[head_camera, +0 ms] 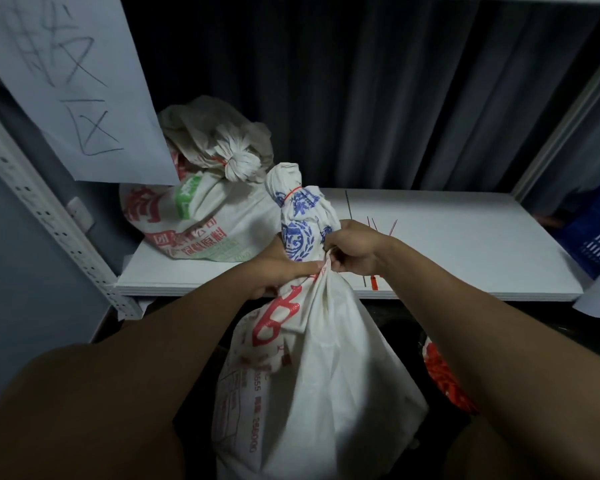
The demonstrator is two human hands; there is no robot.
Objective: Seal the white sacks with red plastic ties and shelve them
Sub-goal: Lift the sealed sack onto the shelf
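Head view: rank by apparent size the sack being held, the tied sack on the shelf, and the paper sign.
1. held sack, though nearness inflates it
2. paper sign, cut off by the frame
3. tied sack on the shelf

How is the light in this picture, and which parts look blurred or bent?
Head view: the light is dim and uneven; the white shelf board is brightest, the dark pleated curtain nearly black. The white sack with red print is soft at the lower edge. The forearms blur near the corners. The perforated grey shelf post bends, from the wide-angle lens.
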